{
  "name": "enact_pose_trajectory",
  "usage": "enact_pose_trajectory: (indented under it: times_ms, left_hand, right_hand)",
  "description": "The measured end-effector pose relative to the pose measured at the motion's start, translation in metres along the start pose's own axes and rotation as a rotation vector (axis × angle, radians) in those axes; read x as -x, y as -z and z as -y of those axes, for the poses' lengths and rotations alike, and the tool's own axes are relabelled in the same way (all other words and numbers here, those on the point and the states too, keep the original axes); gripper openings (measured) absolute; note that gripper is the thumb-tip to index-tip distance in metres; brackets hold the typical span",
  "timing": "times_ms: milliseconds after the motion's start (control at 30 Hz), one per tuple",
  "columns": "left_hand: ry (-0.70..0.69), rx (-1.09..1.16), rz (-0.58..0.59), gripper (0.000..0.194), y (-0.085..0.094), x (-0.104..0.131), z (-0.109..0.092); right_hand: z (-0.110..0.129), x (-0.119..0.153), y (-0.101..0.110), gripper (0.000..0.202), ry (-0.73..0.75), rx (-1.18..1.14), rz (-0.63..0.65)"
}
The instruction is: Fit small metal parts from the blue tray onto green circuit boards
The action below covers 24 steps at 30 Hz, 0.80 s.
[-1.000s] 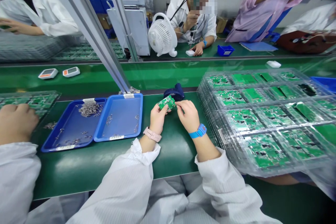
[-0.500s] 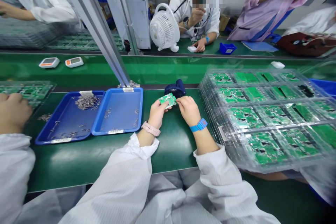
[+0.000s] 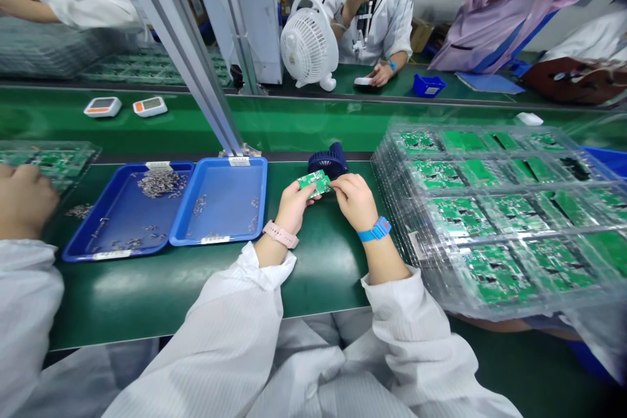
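Observation:
A small green circuit board [image 3: 318, 181] is held above the green bench in my left hand [image 3: 292, 206], the thumb lying across its face. At the board's right edge, the fingers of my right hand [image 3: 353, 197] are pinched together; whatever they hold is too small to make out. A dark blue small fan [image 3: 327, 160] stands just behind the board. To the left lie two blue trays: the nearer one [image 3: 245, 192] has a few small metal parts, and the farther one [image 3: 110, 222] carries a heap of small metal parts [image 3: 160, 183].
Stacked clear trays [image 3: 416, 235] of circuit boards stand close on my right. A metal post [image 3: 181, 46] rises behind the blue trays. Two white devices [image 3: 149, 106] sit on the green conveyor. A co-worker's hand [image 3: 24, 199] is at the far left, and a white fan [image 3: 309, 46] stands opposite.
The view has tilted slightly, and the two white devices sit farther right. My hands stay at the board with almost no movement. The person opposite has raised a hand toward the face.

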<state>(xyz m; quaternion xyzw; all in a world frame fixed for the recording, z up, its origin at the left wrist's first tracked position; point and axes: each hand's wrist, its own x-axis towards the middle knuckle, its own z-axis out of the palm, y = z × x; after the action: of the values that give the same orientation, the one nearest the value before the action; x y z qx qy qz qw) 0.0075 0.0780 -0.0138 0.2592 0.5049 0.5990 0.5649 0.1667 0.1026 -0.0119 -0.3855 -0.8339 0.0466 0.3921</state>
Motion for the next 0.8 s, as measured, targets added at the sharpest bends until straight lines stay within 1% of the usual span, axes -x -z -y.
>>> enact_pose_trajectory:
  times_ms: [133,433,633,800]
  left_hand:
    - [0.007,-0.005,0.01,0.024,0.0006,-0.0003,0.0002]
    - [0.007,-0.024,0.028,0.024,0.0009,-0.0002,-0.0001]
    - [-0.008,-0.037,0.039,0.023,0.001,-0.0012,0.0011]
    - [-0.005,-0.053,0.036,0.019,-0.0002,-0.0005,0.0005]
  right_hand:
    - [0.0006,0.0002,0.0017,0.028,0.045,0.013,0.038]
    - [0.0005,0.0008,0.0049,0.023,0.047,0.055,0.025]
    - [0.0031,0.0001,0.0063,0.025,0.069,0.104,0.049]
    - [0.005,-0.0015,0.0047,0.023,0.074,0.139,0.024]
